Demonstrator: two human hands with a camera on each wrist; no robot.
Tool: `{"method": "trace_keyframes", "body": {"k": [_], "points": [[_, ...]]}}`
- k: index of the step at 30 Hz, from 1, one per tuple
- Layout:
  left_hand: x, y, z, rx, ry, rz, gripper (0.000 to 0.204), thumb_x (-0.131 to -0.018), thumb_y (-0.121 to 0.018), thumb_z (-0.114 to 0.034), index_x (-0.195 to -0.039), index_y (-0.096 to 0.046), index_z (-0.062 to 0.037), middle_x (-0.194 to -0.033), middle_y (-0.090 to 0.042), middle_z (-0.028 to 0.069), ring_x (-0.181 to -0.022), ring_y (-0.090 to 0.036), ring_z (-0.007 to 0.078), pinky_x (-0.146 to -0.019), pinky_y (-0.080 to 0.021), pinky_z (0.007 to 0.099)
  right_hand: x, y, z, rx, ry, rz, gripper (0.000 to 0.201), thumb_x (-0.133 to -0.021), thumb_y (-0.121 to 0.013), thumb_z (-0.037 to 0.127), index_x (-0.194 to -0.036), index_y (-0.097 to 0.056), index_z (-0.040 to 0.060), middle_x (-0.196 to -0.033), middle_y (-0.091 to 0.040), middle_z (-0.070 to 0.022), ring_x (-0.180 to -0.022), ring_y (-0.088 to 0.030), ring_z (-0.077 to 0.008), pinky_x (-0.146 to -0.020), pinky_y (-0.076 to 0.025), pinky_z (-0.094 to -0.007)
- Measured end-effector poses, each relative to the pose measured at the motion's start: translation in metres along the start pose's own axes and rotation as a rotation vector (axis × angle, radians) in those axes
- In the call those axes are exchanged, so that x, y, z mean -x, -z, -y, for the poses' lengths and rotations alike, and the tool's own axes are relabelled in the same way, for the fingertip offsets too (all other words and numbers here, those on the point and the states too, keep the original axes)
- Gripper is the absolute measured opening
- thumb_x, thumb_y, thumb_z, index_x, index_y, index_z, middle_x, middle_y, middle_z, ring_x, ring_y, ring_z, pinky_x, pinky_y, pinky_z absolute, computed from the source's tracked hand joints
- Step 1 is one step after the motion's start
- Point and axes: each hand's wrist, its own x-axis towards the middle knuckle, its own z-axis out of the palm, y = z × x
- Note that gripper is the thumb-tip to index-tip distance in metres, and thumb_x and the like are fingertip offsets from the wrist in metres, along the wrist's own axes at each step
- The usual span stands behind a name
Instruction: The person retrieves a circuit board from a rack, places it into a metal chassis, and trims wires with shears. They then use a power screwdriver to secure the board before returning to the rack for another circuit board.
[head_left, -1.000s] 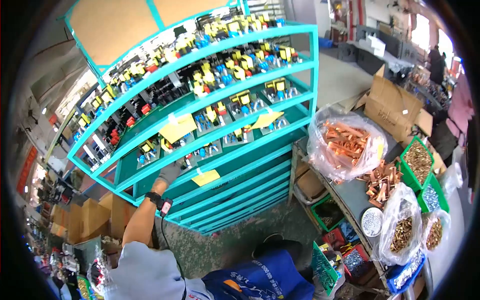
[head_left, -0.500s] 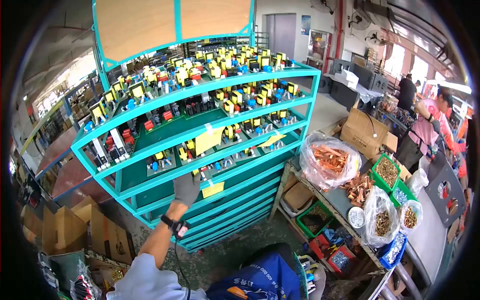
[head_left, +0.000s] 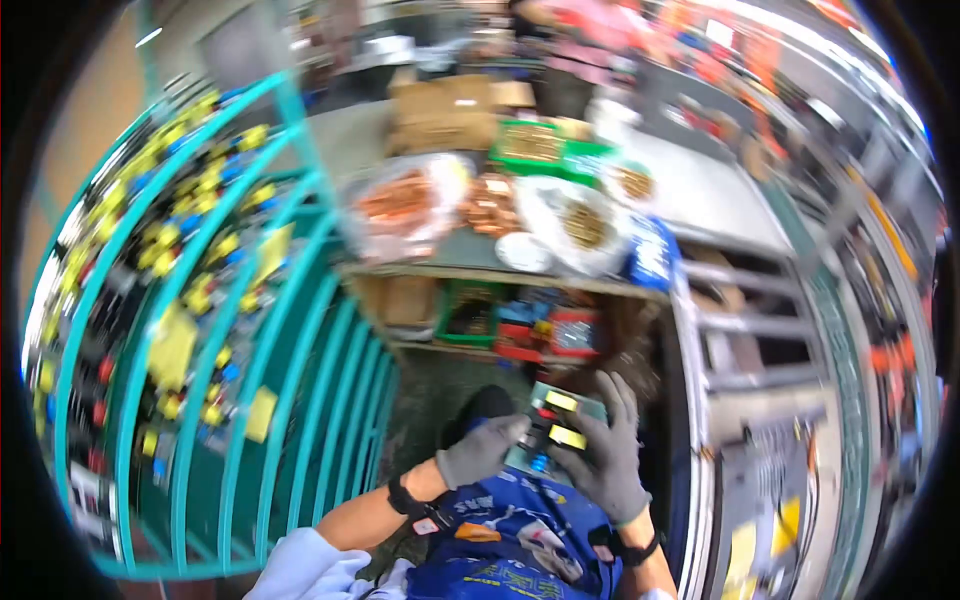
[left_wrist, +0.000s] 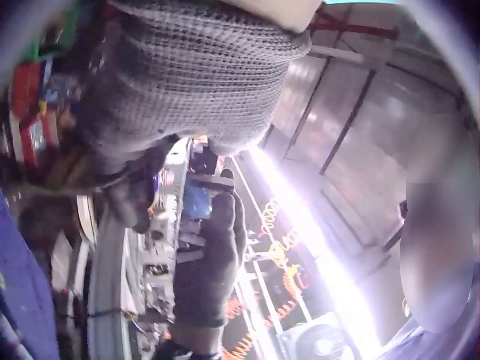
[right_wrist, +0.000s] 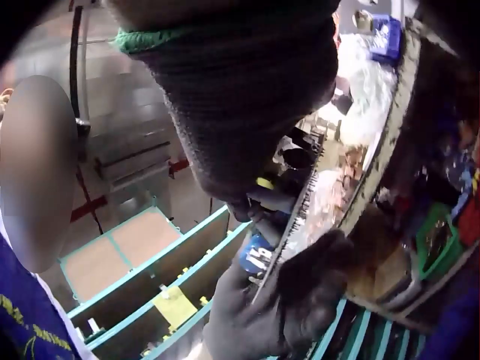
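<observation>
A green circuit board [head_left: 550, 425] with yellow, black and blue parts stands in front of the blue apron in the head view. My gloved left hand [head_left: 485, 452] grips its left edge, fingers curled. At the right edge is my gloved right hand [head_left: 605, 450], fingers mostly straight and spread, thumb close to the parts. The right wrist view shows the left hand [right_wrist: 277, 300] around the edge of the board [right_wrist: 289, 232], with the right hand [right_wrist: 247, 97] over its parts. In the left wrist view the board [left_wrist: 180, 187] lies between the left hand [left_wrist: 195, 82] and right hand [left_wrist: 206, 277].
At left stands a teal rack [head_left: 180, 480] loaded with boards. Ahead, a workbench [head_left: 450, 258] carries bagged copper pieces [head_left: 400, 200], green bins [head_left: 530, 145] and a cardboard box [head_left: 440, 115]. Metal framework [head_left: 755, 325] runs along the right, and a person in pink [head_left: 600, 50] is beyond the bench.
The head view has swung right. My left hand has left the rack and come to the board in front of the apron; my right hand has come into view and the board is nearer the centre.
</observation>
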Motion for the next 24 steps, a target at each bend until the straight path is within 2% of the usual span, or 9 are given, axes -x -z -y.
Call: {"method": "trace_keyframes", "body": {"k": [2, 5, 8, 9, 13, 16, 19, 21, 24], "points": [[-0.021, -0.009, 0.031, -0.042, -0.024, 0.015, 0.042, -0.109, -0.051, -0.033, -0.136, -0.057, -0.0018, -0.121, -0.064, 0.0041, -0.108, -0.058, 0.0119, -0.099, -0.047, 0.0327, 0.030, 0.013, -0.011, -0.030, -0.085, -0.120, 0.049, -0.075, -0.087, 0.026, -0.118, -0.070, 0.0075, -0.155, -0.041, -0.0293, -0.144, -0.037, -0.0511, -0.117, -0.032, -0.0582], [-0.041, -0.062, -0.010, -0.117, -0.008, 0.220, 0.052, -0.107, -0.056, -0.043, -0.133, -0.059, 0.0013, -0.116, -0.067, 0.0054, -0.110, -0.060, 0.0127, -0.098, -0.049, 0.0320, 0.073, 0.037, -0.010, 0.027, -0.222, -0.261, 0.052, -0.076, -0.088, 0.023, -0.122, -0.070, 0.0081, -0.154, -0.041, -0.0305, -0.143, -0.040, -0.0499, -0.117, -0.034, -0.0531], [-0.055, -0.104, 0.002, -0.145, -0.013, 0.283, 0.058, -0.103, -0.062, -0.047, -0.134, -0.058, 0.0013, -0.115, -0.066, 0.0046, -0.109, -0.059, 0.0138, -0.099, -0.048, 0.0313, 0.119, 0.047, -0.015, 0.027, -0.372, -0.419, 0.056, -0.075, -0.088, 0.020, -0.127, -0.068, 0.0081, -0.154, -0.040, -0.0310, -0.143, -0.040, -0.0498, -0.115, -0.037, -0.0521], [-0.059, -0.117, 0.009, -0.127, -0.002, 0.297, 0.056, -0.103, -0.064, -0.044, -0.134, -0.058, 0.0013, -0.115, -0.066, 0.0043, -0.108, -0.059, 0.0128, -0.098, -0.048, 0.0302, 0.132, 0.051, -0.016, 0.013, -0.433, -0.462, 0.066, -0.075, -0.089, 0.017, -0.134, -0.061, 0.0050, -0.154, -0.039, -0.0315, -0.142, -0.042, -0.0485, -0.114, -0.040, -0.0503], [-0.077, -0.156, 0.050, -0.058, 0.062, 0.391, 0.049, -0.103, -0.065, -0.037, -0.133, -0.059, 0.0003, -0.116, -0.067, 0.0038, -0.106, -0.059, 0.0097, -0.094, -0.049, 0.0276, 0.180, 0.065, -0.024, 0.010, -0.625, -0.542, 0.080, -0.078, -0.088, 0.019, -0.144, -0.048, -0.0029, -0.153, -0.039, -0.0324, -0.143, -0.043, -0.0449, -0.114, -0.042, -0.0468], [-0.081, -0.187, 0.049, -0.019, 0.046, 0.445, 0.046, -0.102, -0.066, -0.033, -0.133, -0.059, 0.0008, -0.117, -0.067, 0.0042, -0.105, -0.060, 0.0090, -0.092, -0.050, 0.0276, 0.201, 0.073, -0.017, 0.056, -0.755, -0.635, 0.083, -0.077, -0.089, 0.020, -0.145, -0.047, -0.0043, -0.153, -0.039, -0.0322, -0.143, -0.042, -0.0453, -0.114, -0.042, -0.0465], [-0.090, -0.200, 0.048, -0.153, 0.049, 0.537, 0.043, -0.101, -0.066, -0.026, -0.134, -0.058, 0.0014, -0.119, -0.068, 0.0050, -0.104, -0.061, 0.0096, -0.093, -0.051, 0.0289, 0.220, 0.073, -0.011, 0.090, -0.789, -0.700, 0.084, -0.077, -0.087, 0.018, -0.146, -0.045, -0.0050, -0.151, -0.042, -0.0317, -0.142, -0.044, -0.0431, -0.115, -0.042, -0.0449], [-0.096, -0.210, 0.051, -0.124, 0.056, 0.583, 0.042, -0.101, -0.066, -0.023, -0.135, -0.058, 0.0017, -0.118, -0.068, 0.0049, -0.105, -0.061, 0.0097, -0.093, -0.051, 0.0291, 0.229, 0.071, -0.005, 0.176, -0.817, -0.715, 0.083, -0.079, -0.083, 0.015, -0.147, -0.042, -0.0065, -0.148, -0.044, -0.0313, -0.140, -0.047, -0.0400, -0.114, -0.042, -0.0436], [-0.100, -0.223, 0.058, -0.051, 0.075, 0.627, 0.040, -0.101, -0.065, -0.019, -0.135, -0.058, 0.0021, -0.119, -0.068, 0.0054, -0.106, -0.062, 0.0101, -0.093, -0.052, 0.0291, 0.237, 0.061, -0.005, 0.016, -0.906, -0.903, 0.085, -0.080, -0.082, 0.014, -0.149, -0.038, -0.0095, -0.146, -0.047, -0.0297, -0.137, -0.050, -0.0371, -0.114, -0.043, -0.0431]]}}
